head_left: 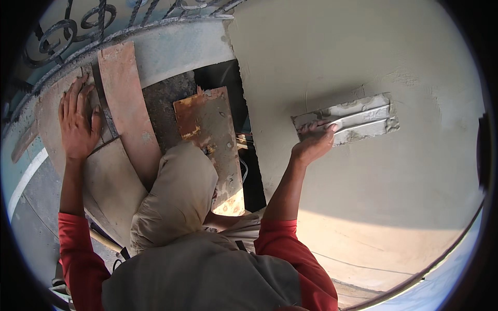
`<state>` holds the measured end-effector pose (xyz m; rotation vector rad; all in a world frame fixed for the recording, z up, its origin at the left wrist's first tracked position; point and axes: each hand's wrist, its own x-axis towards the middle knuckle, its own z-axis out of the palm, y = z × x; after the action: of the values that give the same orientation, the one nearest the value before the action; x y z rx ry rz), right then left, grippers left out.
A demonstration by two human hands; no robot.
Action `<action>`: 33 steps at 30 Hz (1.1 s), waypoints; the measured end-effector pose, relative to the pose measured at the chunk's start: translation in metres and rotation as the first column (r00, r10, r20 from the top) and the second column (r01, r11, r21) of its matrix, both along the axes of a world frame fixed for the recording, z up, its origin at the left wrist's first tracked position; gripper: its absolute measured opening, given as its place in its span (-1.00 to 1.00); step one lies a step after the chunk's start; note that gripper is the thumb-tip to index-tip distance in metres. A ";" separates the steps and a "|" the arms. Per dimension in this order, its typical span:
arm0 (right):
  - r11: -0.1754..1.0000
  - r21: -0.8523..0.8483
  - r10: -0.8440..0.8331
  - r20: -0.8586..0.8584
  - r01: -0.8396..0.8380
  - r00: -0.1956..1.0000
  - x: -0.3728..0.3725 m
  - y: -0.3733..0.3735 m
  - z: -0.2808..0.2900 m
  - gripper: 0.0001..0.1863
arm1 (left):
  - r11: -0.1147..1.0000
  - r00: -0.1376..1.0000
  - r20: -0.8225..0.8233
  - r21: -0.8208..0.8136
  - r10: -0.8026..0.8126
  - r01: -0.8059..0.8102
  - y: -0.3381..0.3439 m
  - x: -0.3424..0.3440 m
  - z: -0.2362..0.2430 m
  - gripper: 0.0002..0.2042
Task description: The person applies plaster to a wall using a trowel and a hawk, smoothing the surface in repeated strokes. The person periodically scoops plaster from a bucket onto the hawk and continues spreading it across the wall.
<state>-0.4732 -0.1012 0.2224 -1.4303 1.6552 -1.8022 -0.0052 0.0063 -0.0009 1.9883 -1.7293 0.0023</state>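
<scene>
a building site — grey plastered wall [353, 57], mortar-smeared trowel [364, 118], worn boards [124, 88]

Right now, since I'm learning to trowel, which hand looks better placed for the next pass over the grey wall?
Probably the right hand: it holds the trowel over the grey wall. The left hand lies spread on a worn board away from the wall, holding no tool.
</scene>
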 end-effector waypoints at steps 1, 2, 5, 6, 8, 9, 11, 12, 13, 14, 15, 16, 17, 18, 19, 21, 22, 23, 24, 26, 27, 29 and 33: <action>0.991 0.109 0.071 0.096 -0.081 0.993 0.002 0.007 -0.025 -0.53 | 1.000 1.000 -0.004 -0.002 -0.006 0.006 0.000 0.000 0.001 -0.48; 0.971 0.151 0.166 0.122 -0.184 0.979 0.006 0.009 -0.052 -0.60 | 1.000 1.000 -0.010 -0.005 -0.015 0.015 0.001 0.000 0.002 -0.48; 0.945 0.230 0.186 0.204 -0.232 0.961 0.020 -0.018 -0.126 -0.67 | 1.000 0.999 -0.016 0.006 -0.029 0.029 -0.001 -0.002 0.004 -0.49; 0.928 0.217 0.265 0.183 -0.302 0.947 0.022 -0.028 -0.142 -0.68 | 1.000 1.000 -0.015 0.015 -0.026 0.026 -0.001 -0.001 0.004 -0.49; 0.926 0.237 0.263 0.151 -0.293 0.953 0.028 -0.057 -0.165 -0.69 | 1.000 1.000 0.000 0.017 -0.012 0.012 -0.001 -0.003 0.003 -0.48; 0.916 0.194 0.308 0.223 -0.352 0.925 0.034 -0.072 -0.175 -0.70 | 1.000 1.000 0.019 0.004 -0.007 0.007 -0.004 0.000 0.005 -0.48; 0.913 0.186 0.289 0.336 -0.364 0.896 0.041 -0.096 -0.185 -0.71 | 1.000 1.000 0.026 -0.013 -0.009 0.010 -0.009 -0.001 0.004 -0.47; 0.914 0.177 0.283 0.364 -0.364 0.887 0.046 -0.105 -0.188 -0.72 | 1.000 1.000 0.029 -0.011 -0.010 0.010 -0.007 -0.001 0.004 -0.47; 0.916 0.171 0.276 0.391 -0.364 0.878 0.050 -0.114 -0.192 -0.73 | 1.000 0.999 0.031 -0.005 -0.009 0.009 -0.005 -0.002 0.004 -0.47; 0.917 0.156 0.277 0.410 -0.366 0.869 0.052 -0.120 -0.195 -0.74 | 1.000 0.999 0.034 0.000 -0.011 0.011 -0.004 -0.002 0.004 -0.47; 0.915 0.155 0.270 0.451 -0.373 0.851 0.053 -0.125 -0.197 -0.78 | 1.000 0.999 0.038 0.005 -0.013 0.013 -0.004 -0.002 0.004 -0.47; 0.921 0.171 0.244 0.445 -0.350 0.861 0.054 -0.129 -0.199 -0.77 | 1.000 0.999 0.041 0.006 -0.016 0.015 -0.004 -0.001 0.004 -0.47; 0.921 0.195 0.229 0.430 -0.337 0.873 0.052 -0.133 -0.198 -0.76 | 1.000 0.999 0.034 0.021 -0.014 0.013 -0.002 -0.002 0.004 -0.48; 0.921 0.228 0.201 0.416 -0.316 0.887 0.049 -0.135 -0.198 -0.75 | 0.999 0.999 0.041 0.036 -0.009 0.008 0.000 -0.003 0.005 -0.48; 0.922 0.220 0.194 0.448 -0.318 0.873 0.046 -0.137 -0.198 -0.76 | 0.999 1.000 0.020 0.035 -0.013 0.012 -0.001 -0.003 0.003 -0.48; 0.932 0.213 0.150 0.508 -0.293 0.848 0.036 -0.134 -0.196 -0.78 | 0.999 1.000 0.007 0.025 -0.020 0.020 -0.003 -0.003 0.003 -0.48; 0.933 0.223 0.135 0.514 -0.284 0.847 0.030 -0.130 -0.195 -0.78 | 0.999 1.000 -0.001 0.031 -0.023 0.023 -0.003 -0.003 0.002 -0.48; 0.945 0.192 0.126 0.533 -0.265 0.837 0.026 -0.121 -0.197 -0.79 | 0.999 0.999 0.016 0.006 -0.035 0.035 -0.007 0.002 0.002 -0.48; 0.952 0.179 0.115 0.544 -0.249 0.831 0.020 -0.112 -0.198 -0.79 | 0.999 0.999 0.029 -0.002 -0.033 0.033 -0.007 0.004 0.003 -0.48; 0.955 0.160 0.128 0.537 -0.250 0.834 0.003 -0.090 -0.193 -0.79 | 0.999 0.998 0.045 -0.006 -0.034 0.034 -0.007 0.005 0.002 -0.48; 0.957 0.151 0.133 0.532 -0.248 0.837 -0.006 -0.077 -0.189 -0.79 | 0.999 0.998 0.057 -0.005 -0.031 0.032 -0.007 0.005 0.002 -0.48; 0.956 0.181 0.107 0.521 -0.232 0.847 -0.025 -0.047 -0.177 -0.79 | 1.000 0.998 0.051 0.008 -0.020 0.020 -0.005 0.004 0.002 -0.47; 0.979 0.163 0.025 0.490 -0.120 0.872 -0.045 0.016 -0.149 -0.78 | 0.999 0.998 0.060 0.034 0.004 -0.006 -0.006 0.001 0.001 -0.47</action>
<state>-0.5186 -0.0853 0.0734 -0.8491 1.4363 -1.7241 -0.0046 0.0004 0.0002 2.0367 -1.7724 0.0351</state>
